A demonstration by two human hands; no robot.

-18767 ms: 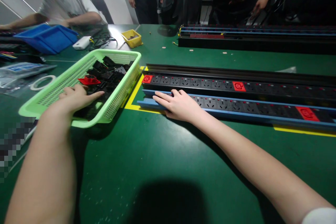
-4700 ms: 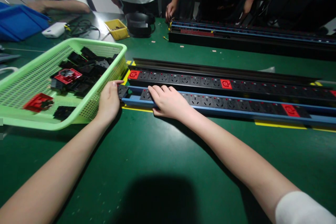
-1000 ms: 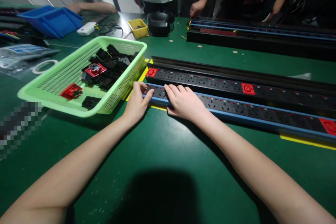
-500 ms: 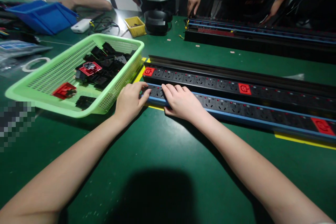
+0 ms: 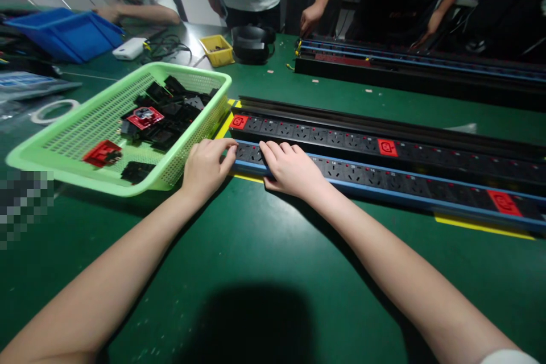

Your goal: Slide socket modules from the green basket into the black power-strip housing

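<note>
A long blue-edged power strip (image 5: 362, 174) with black sockets and a red socket near its right part lies across the table. At its left end my left hand (image 5: 207, 166) has the thumb and index finger curled about the end. My right hand (image 5: 293, 170) grips the strip just to the right, fingers over the sockets and thumb at the near edge. Some sockets are hidden under it. Behind lies a second, black power strip (image 5: 326, 135) with red sockets, parallel to the first.
A green plastic basket (image 5: 70, 177) holding black and red socket modules stands left of my left hand. Beyond are a blue bin (image 5: 81, 40), a yellow tray (image 5: 218, 57) and a roll of tape (image 5: 40, 118). Across the table, a co-worker's hand (image 5: 311, 18) is at another long strip (image 5: 409, 82).
The whole view has shifted slightly, with things sitting a little lower and further left. Both hands keep their places on the blue-edged strip.
</note>
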